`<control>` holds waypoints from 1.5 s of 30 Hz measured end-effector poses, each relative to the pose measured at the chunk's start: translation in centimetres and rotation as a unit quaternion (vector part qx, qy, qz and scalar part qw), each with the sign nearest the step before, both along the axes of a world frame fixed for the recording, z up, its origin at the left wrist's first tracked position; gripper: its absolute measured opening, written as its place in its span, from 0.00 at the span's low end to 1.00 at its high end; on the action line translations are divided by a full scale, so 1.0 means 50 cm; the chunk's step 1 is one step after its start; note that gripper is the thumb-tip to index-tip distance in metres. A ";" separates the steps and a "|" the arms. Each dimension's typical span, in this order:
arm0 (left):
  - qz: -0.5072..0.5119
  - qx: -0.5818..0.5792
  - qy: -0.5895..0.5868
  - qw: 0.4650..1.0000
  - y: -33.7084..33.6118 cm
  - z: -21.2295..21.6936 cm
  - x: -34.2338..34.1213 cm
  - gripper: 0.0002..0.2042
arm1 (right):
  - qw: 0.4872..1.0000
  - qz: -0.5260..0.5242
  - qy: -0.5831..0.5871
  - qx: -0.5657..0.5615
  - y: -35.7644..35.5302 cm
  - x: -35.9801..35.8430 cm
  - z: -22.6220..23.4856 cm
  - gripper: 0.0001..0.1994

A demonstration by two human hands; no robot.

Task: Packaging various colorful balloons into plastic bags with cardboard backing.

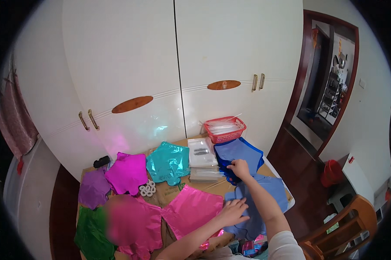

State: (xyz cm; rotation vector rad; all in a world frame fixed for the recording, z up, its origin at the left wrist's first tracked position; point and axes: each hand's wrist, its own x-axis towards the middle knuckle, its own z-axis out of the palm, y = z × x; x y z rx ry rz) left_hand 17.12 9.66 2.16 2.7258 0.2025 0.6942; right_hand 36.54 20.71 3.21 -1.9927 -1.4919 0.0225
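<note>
My left hand (234, 212) lies with fingers spread on a light blue flat foil star balloon (265, 203) at the table's near right. Farther off, my right hand (239, 168) is closed in a pinch at the lower edge of a dark-blue-rimmed foil star balloon (241, 152). What its fingertips hold is too small to make out. Left of that hand are a stack of clear plastic packets (204, 174) and a clear bag (202, 151) with dark print. A pink foil star (195, 203) spreads beneath my left forearm.
Teal (168, 164), magenta (128, 173), purple (92, 189) and green (92, 232) foil shapes cover the left side around several white rings (147, 189). A red basket (225, 135) of white sticks stands against the white cabinet (234, 39). A wooden chair (356, 225) is at right.
</note>
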 end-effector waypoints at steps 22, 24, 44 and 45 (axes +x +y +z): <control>0.166 0.106 0.202 0.959 0.339 0.026 0.133 0.15 | 0.856 -0.025 0.515 0.021 0.002 0.125 -0.016 0.11; 0.164 0.104 0.205 0.959 0.330 0.032 0.133 0.15 | 0.889 -0.033 0.457 0.016 -0.001 0.125 -0.008 0.15; 0.141 0.083 0.246 0.955 0.349 0.005 0.151 0.17 | 0.725 -0.088 0.677 0.095 0.027 0.271 -0.055 0.14; 0.151 0.076 0.254 0.952 0.353 0.001 0.143 0.17 | 0.700 -0.117 0.693 0.125 0.023 0.288 -0.037 0.16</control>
